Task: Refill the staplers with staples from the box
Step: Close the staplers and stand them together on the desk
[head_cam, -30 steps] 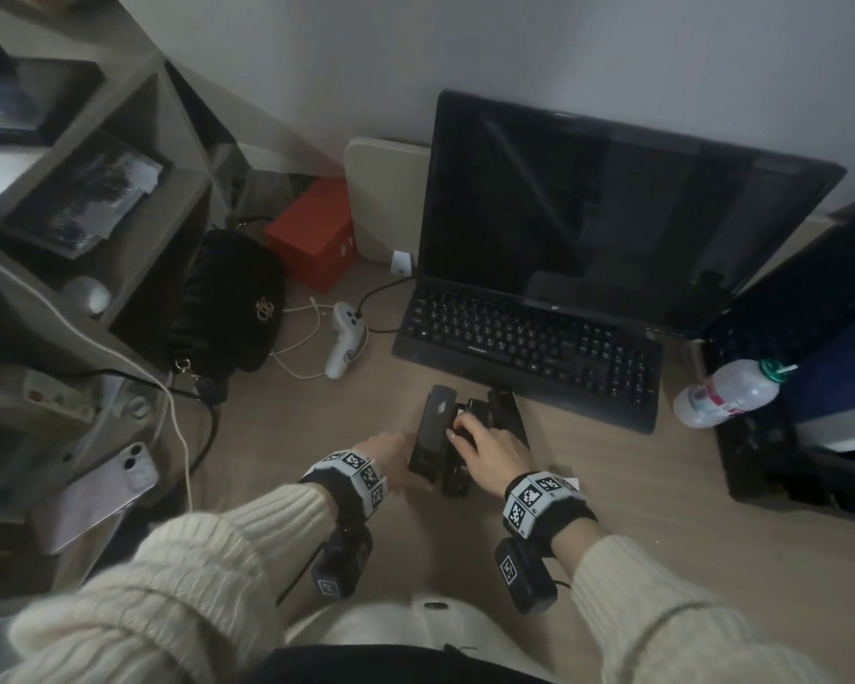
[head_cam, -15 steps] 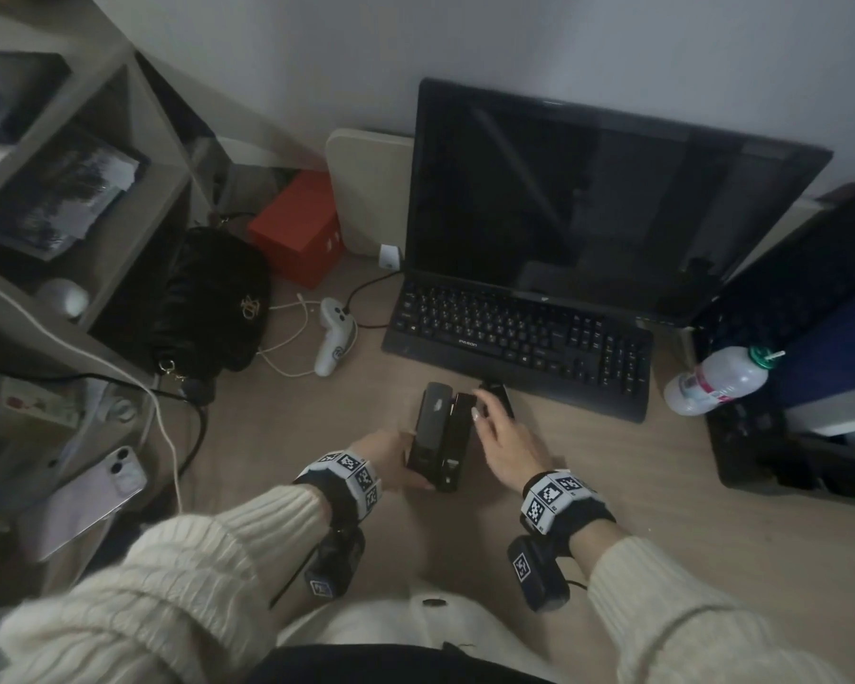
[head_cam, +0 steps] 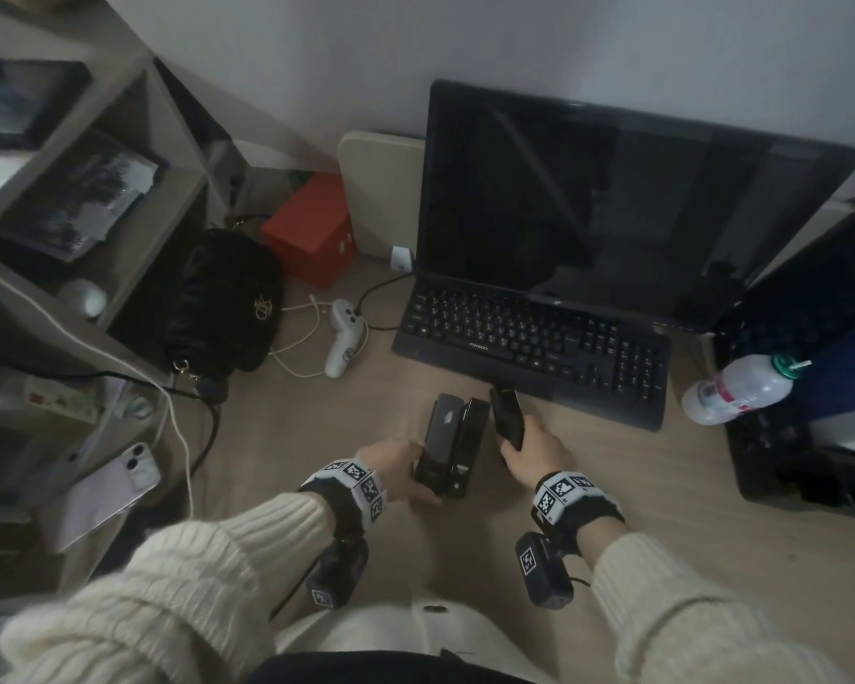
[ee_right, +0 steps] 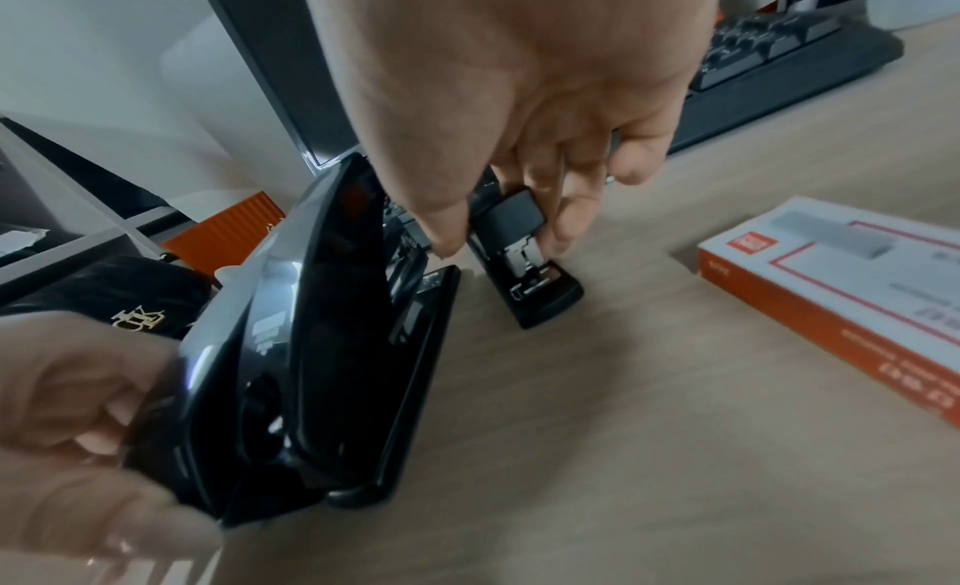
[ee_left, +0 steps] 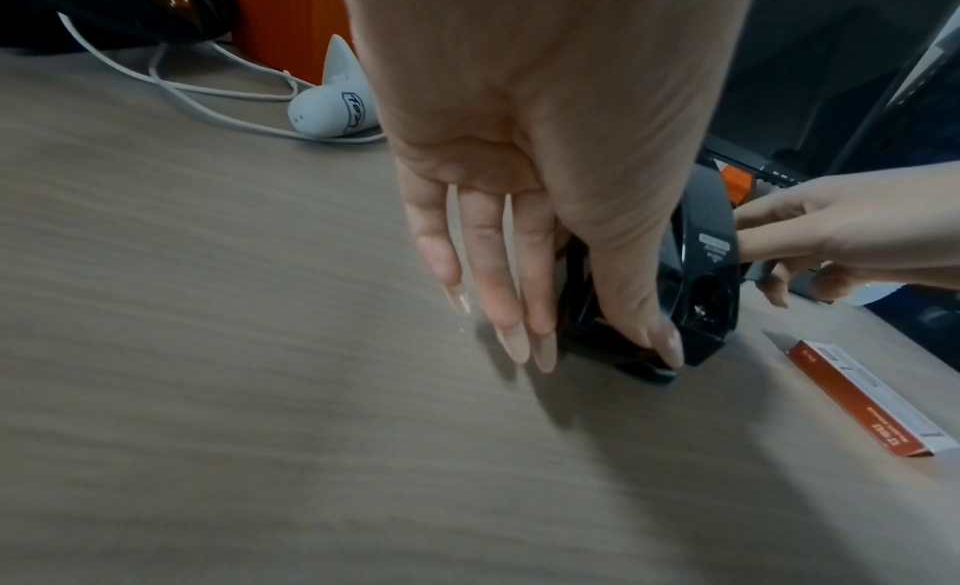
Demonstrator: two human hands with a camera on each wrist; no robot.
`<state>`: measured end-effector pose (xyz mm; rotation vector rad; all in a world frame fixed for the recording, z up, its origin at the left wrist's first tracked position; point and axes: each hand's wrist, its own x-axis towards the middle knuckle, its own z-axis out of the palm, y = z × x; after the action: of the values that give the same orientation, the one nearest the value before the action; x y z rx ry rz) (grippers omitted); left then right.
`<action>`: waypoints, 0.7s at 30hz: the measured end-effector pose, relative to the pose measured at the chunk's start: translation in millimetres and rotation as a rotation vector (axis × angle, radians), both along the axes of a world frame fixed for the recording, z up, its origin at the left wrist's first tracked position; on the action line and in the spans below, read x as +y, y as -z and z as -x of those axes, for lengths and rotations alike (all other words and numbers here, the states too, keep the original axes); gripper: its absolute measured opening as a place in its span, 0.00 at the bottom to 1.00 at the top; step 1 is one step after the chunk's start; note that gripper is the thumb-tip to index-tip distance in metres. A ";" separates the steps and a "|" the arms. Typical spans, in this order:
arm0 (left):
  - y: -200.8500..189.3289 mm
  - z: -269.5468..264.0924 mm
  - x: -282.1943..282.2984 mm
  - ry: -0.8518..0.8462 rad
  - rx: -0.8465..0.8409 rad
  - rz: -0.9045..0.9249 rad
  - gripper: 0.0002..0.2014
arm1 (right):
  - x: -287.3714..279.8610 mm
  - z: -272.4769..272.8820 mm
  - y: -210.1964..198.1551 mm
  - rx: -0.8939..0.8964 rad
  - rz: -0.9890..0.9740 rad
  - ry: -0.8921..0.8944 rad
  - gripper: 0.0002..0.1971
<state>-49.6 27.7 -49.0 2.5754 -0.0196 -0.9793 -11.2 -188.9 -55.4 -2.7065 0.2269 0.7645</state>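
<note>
Left grip: we saw the left hand [head_cam: 395, 460] hold the near end of the large stapler [head_cam: 451, 444], thumb on one side and fingers curled behind it in the right wrist view; in the left wrist view three fingers [ee_left: 488, 273] pointed straight down to the table [head_cam: 662, 486].
Right grip: the right hand [head_cam: 534, 456] pinched the small stapler [ee_right: 522, 261] between thumb and fingers, near its rear end.
Large stapler: it stood open on the table, its glossy curved top arm swung away from the flat base.
Small stapler: it lay just beside the large one, on the right, with its far end toward the keyboard [head_cam: 539, 338]; its top was lifted and we saw grey metal parts inside.
Staple box: the flat orange and white cardboard staple box [ee_right: 841, 290] lay on the table to the right of both staplers; we could not tell what was inside.
Surfaces: the table was pale wood grain; both staplers were black plastic.
</note>
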 end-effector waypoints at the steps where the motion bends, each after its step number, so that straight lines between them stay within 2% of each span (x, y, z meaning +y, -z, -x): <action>1: 0.5 0.5 -0.5 0.001 -0.003 -0.009 0.29 | 1.7 -0.8 -0.3 0.007 -0.004 0.021 0.21; 5: -0.2 -0.6 -1.2 0.010 -0.006 -0.033 0.30 | 7.4 -4.1 -5.0 0.057 -0.045 0.088 0.20; 9: 0.5 -2.2 -2.9 0.010 -0.001 -0.037 0.30 | 9.5 8.4 -7.6 0.139 0.001 0.061 0.21; 13: 0.8 -3.1 -4.8 0.009 -0.011 -0.024 0.29 | 3.0 20.7 -7.2 0.163 -0.064 0.085 0.18; 16: -0.7 -3.7 -4.6 0.009 -0.006 -0.013 0.29 | -9.9 21.3 -18.4 0.081 0.014 0.041 0.14; 21: -3.6 -3.2 -5.2 -0.003 0.008 0.001 0.27 | -30.3 9.9 -29.3 -0.064 0.199 -0.094 0.16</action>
<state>-46.4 22.5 -45.4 2.5704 -0.0144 -0.9879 -21.2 -219.1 -26.0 -2.9424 0.1692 0.7144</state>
